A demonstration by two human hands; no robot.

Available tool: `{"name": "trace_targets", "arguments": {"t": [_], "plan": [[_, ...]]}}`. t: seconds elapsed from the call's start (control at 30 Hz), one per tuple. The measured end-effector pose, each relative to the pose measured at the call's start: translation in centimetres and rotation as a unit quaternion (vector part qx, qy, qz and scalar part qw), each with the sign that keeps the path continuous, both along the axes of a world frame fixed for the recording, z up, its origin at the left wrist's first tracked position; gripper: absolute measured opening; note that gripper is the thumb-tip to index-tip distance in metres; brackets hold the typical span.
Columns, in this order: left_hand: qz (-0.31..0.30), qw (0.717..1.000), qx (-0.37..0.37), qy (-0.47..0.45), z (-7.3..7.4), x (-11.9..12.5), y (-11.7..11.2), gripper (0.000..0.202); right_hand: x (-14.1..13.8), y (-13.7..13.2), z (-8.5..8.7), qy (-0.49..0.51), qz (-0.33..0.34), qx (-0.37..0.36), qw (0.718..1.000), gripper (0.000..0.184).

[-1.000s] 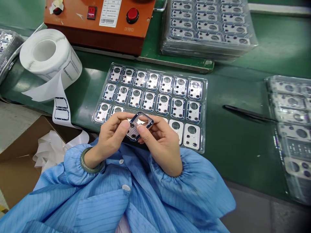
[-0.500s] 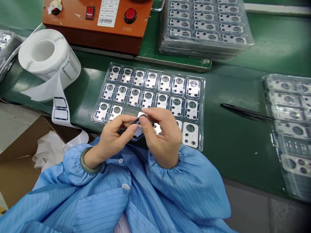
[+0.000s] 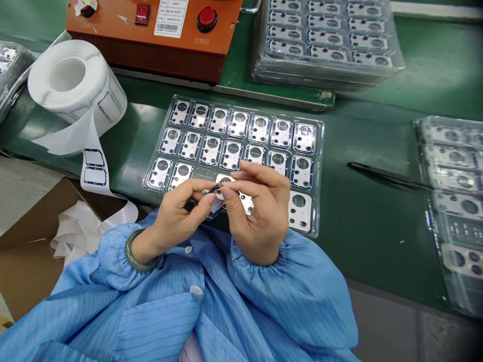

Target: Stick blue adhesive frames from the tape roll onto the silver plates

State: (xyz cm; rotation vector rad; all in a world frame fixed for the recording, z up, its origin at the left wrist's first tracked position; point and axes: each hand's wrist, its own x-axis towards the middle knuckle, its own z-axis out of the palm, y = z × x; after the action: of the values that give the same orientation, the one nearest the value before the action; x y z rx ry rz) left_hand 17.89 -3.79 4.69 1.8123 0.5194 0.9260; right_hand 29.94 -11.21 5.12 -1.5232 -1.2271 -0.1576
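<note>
Hands sit at lower middle of the frame, over the tray. Left hand (image 3: 177, 213) (jade-green bangle on the wrist) and right hand (image 3: 260, 216) both close on a small metal plate with a dark blue rim (image 3: 216, 207). The plate is tilted nearly edge-on, just above the bottom row of a clear blister tray (image 3: 320, 176). Finger spacing is narrow: left thumb (image 3: 199, 206) and right thumb (image 3: 230, 193) pinch the plate from either side (far edge hidden by the fingers). The tray carries rows of similar plates.

Right of the tray, black tweezers (image 3: 388, 176) lie on a green bench mat (image 3: 358, 241). A second clear tray (image 3: 449, 171) sits at right edge; stacked trays (image 3: 324, 45) at upper right. An orange control box (image 3: 158, 45) stands at upper middle. At upper left, a white label roll (image 3: 101, 95) trails a strip (image 3: 94, 173) toward a cardboard box (image 3: 33, 226) at lower left.
</note>
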Motion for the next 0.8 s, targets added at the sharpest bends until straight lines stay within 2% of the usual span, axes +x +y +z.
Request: {"name": "trace_targets", "arguments": {"t": [0.17,0.8], "plan": [[0.013,1.000,0.019,0.008,0.31,0.02,0.04,0.017,-0.13,-0.11,0.30,0.012,0.011,-0.005,1.000,0.016],[0.011,1.000,-0.016,0.004,0.01,0.00,-0.13,0.017,-0.04,0.54,-0.28,-0.012,-0.026,-0.010,1.000,0.015]]}}
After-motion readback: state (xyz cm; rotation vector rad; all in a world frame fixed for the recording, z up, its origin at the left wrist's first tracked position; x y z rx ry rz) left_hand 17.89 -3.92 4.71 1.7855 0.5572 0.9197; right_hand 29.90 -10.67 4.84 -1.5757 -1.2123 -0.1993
